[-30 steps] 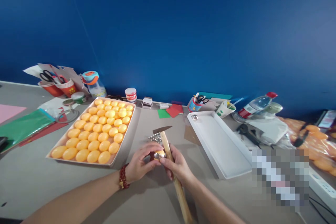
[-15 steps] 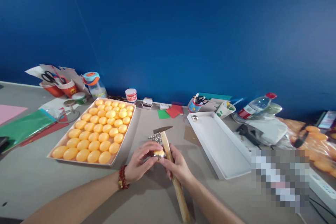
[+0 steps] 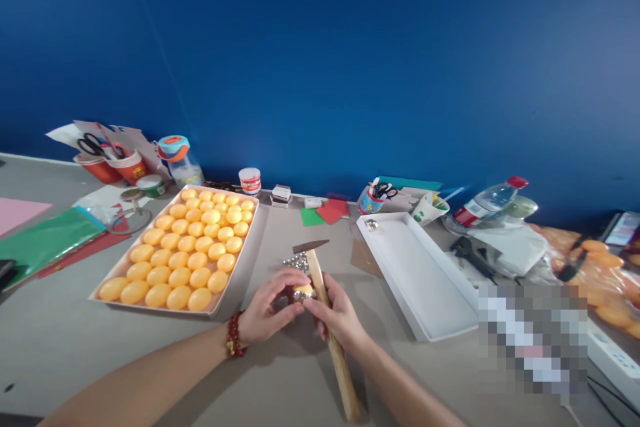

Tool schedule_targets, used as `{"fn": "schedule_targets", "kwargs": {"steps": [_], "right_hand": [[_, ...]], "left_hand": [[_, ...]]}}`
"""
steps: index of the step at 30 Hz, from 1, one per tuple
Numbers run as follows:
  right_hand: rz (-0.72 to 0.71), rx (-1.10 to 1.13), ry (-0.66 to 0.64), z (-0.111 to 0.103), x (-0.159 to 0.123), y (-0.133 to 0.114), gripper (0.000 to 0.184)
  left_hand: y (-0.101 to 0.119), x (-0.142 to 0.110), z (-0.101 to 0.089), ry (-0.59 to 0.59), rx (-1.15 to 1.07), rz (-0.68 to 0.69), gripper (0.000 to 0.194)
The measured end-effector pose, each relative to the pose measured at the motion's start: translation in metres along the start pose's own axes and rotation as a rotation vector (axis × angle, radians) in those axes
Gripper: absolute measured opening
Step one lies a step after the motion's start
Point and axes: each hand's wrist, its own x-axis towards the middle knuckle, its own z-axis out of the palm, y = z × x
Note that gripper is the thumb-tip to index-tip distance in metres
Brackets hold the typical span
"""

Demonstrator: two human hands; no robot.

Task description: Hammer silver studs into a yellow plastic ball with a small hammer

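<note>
My left hand (image 3: 270, 308) is closed around a small orange ball (image 3: 303, 289), like a table-tennis ball. Shiny silver round pieces cover part of its surface. My right hand (image 3: 339, 317) grips a hammer (image 3: 341, 367) by its wooden handle, the dark metal head pointing away from me, while the thumb rests against the ball. Just beyond the fingers lies a small pile of shiny silver pieces (image 3: 298, 260), partly hidden by my left hand. A shallow box (image 3: 216, 307) of orange balls in rows stands to the left.
At right lies a long white tray (image 3: 425, 280) with one silver-covered ball (image 3: 371, 224) in its far corner. Behind are a pen cup (image 3: 370, 201), a white-lidded jar (image 3: 250, 181) and a blue-lidded bottle (image 3: 180, 159). A plastic bottle (image 3: 487, 203) leans at far right.
Both hands stay nearly in place with the ball and the hammer. The ball tilts slightly between the fingers; the view shifts a little.
</note>
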Motion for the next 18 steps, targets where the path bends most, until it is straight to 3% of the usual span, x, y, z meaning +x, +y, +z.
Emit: {"fn": "schedule_targets", "kwargs": {"steps": [18], "right_hand": [[0.001,0.012,-0.026,-0.0002,-0.0007,0.005,0.046]], "left_hand": [[-0.0005,-0.0001,0.0021,0.016,0.024,0.004,0.031]]}}
